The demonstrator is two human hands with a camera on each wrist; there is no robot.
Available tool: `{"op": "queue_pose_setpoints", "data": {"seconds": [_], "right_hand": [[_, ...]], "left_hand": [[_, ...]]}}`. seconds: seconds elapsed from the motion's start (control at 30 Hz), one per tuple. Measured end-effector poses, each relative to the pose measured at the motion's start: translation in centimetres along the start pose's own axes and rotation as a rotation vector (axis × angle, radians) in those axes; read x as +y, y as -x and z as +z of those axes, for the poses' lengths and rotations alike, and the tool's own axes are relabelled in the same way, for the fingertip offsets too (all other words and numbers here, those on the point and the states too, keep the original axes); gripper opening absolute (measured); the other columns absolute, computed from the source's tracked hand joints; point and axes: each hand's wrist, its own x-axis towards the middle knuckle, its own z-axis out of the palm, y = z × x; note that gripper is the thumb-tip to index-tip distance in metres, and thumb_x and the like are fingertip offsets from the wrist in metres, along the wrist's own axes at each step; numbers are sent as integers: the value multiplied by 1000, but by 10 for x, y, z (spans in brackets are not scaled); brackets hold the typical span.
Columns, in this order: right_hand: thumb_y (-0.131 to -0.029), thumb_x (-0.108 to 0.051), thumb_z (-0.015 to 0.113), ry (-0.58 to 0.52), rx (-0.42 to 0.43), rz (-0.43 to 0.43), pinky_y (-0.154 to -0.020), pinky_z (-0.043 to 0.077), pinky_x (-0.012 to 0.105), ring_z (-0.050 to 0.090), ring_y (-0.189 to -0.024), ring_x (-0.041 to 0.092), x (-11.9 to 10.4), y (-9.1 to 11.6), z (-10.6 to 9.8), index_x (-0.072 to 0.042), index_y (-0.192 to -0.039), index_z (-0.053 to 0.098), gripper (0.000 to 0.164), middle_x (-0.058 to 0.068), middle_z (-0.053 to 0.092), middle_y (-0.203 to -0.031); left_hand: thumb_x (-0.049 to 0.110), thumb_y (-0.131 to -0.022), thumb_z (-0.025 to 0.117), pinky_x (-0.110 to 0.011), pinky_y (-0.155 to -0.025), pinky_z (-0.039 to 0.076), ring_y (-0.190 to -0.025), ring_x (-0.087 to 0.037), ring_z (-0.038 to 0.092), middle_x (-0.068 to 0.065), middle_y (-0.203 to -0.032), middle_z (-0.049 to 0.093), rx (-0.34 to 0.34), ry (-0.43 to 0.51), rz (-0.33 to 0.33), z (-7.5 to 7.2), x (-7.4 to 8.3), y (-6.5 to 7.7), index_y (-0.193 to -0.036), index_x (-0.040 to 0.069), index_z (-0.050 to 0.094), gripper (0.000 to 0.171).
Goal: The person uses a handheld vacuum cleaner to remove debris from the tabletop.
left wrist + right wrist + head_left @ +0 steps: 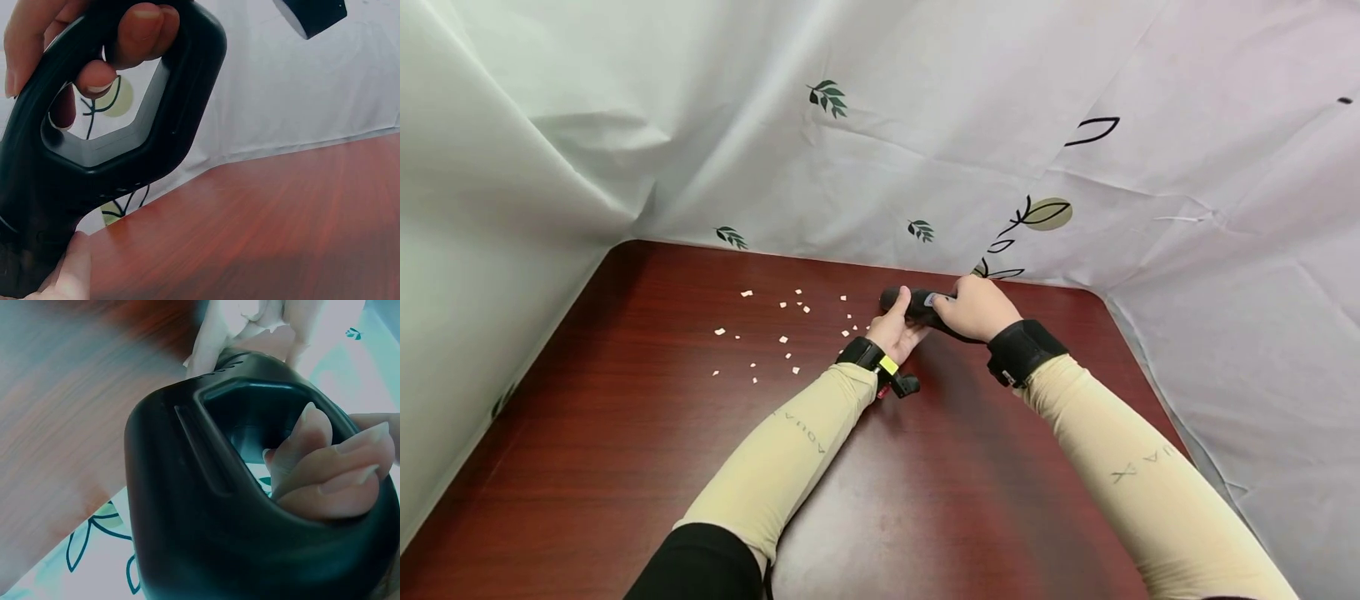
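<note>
A black handheld vacuum cleaner (917,307) is held above the far part of the table, lying across between both hands. My right hand (981,308) grips its loop handle (169,506); in the right wrist view the fingers (344,465) curl through the opening. The left hand (891,332) holds the vacuum's narrower front end, thumb on top and fingers underneath. In the left wrist view the same loop (200,81) fills the upper left, with right-hand fingers (140,34) passing through it.
Several small white paper scraps (783,339) lie scattered on the dark red wooden table (625,433), left of the hands. A white curtain (715,125) with leaf prints encloses the back and sides. Both wrists wear black bands (1026,350).
</note>
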Motion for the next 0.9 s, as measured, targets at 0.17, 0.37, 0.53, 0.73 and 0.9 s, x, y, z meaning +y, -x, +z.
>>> {"op": "queue_pose_setpoints", "data": {"seconds": [0.17, 0.37, 0.53, 0.73, 0.9], "right_hand": [[-100, -32, 51, 4, -20, -9, -55, 41, 33, 47, -53, 20, -9, -5, -1, -10, -66, 53, 40, 0, 40, -57], [-99, -33, 52, 7, -33, -4, -53, 40, 32, 45, -50, 19, -7, -6, -2, -11, -64, 52, 42, -2, 38, -54], [-98, -34, 53, 14, -51, -16, -51, 39, 31, 43, -49, 17, -2, 2, -5, -11, -64, 52, 42, -3, 38, -52], [-97, -35, 54, 24, -47, -38, -52, 39, 30, 46, -52, 18, 3, 12, -9, -9, -69, 60, 39, -1, 47, -56], [-103, -42, 50, 53, -36, -65, -59, 45, 34, 55, -60, 22, 6, 17, -11, -9, -72, 67, 48, 3, 57, -61]], "left_hand": [[41, -101, 60, -39, -110, 47, -136, -32, 50, -25, -144, 52, 20, 20, -8, -5, 7, -3, -145, -4, 46, 64], [40, -103, 58, -39, -112, 45, -139, -31, 48, -24, -147, 49, -9, 24, -16, -7, 6, 0, -147, -2, 45, 63], [40, -103, 57, -38, -111, 45, -139, -30, 48, -22, -147, 49, -23, 8, -44, -7, 0, 7, -148, 1, 45, 61], [40, -103, 58, -36, -110, 46, -139, -30, 48, -23, -148, 49, -36, -11, -62, -6, -4, 20, -147, 0, 45, 62], [39, -103, 57, -37, -112, 44, -139, -30, 48, -25, -148, 48, -42, -14, -71, -7, -9, 30, -147, -2, 45, 62]]}}
